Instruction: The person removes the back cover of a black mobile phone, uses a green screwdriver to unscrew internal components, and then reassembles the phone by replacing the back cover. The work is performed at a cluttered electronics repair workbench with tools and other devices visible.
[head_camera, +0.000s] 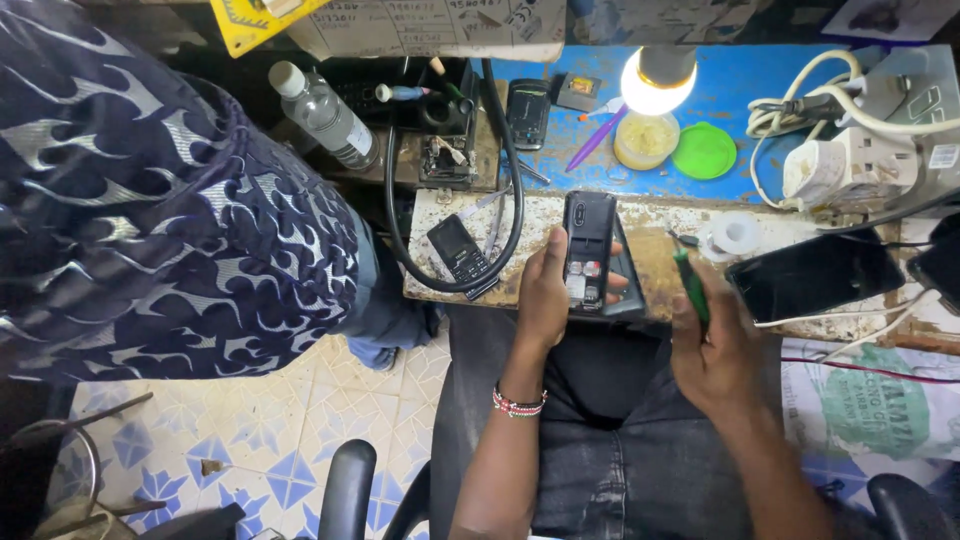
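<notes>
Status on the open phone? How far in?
Done: the back cover is off the black bar phone, with battery bay and card slots exposed. In hand: the left hand grips the phone over the worn workbench; the right hand holds a green-handled screwdriver, apart from the phone. Left: nothing looks removed inside, and no cover is refitted.

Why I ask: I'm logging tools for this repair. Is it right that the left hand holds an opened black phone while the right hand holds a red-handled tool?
Not quite. In the head view the left hand does hold the opened black phone, but the tool in the right hand has a green handle, not red.
</notes>
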